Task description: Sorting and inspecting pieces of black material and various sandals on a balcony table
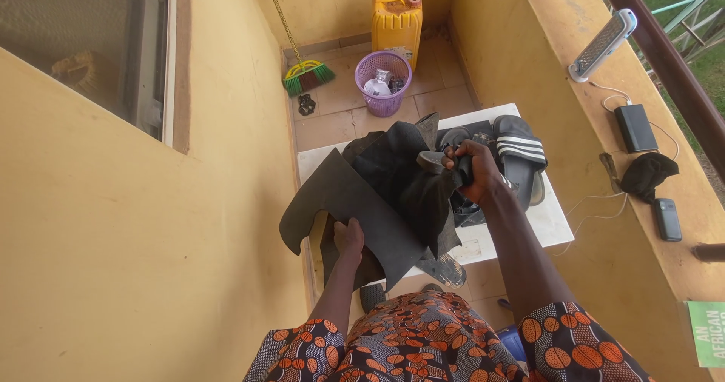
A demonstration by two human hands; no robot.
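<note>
A large dark rubber sheet [355, 193] with curved cut-outs hangs over the near left part of a white table [555, 220]. My left hand [350, 240] grips its lower edge near the table's front. My right hand [472, 169] is raised above the table and pinches the upper folded part of the same dark material [423, 163]. Under and beside my right hand lie dark slide sandals, one with white stripes [519, 152].
A yellow wall and a window stand on my left. On the tiled floor beyond the table are a purple basket [384, 76], a yellow jerrycan [396, 16] and a green broom [307, 76]. The right ledge holds a lamp [604, 46], a power bank [634, 127], a dark cloth [646, 174] and a phone [667, 219].
</note>
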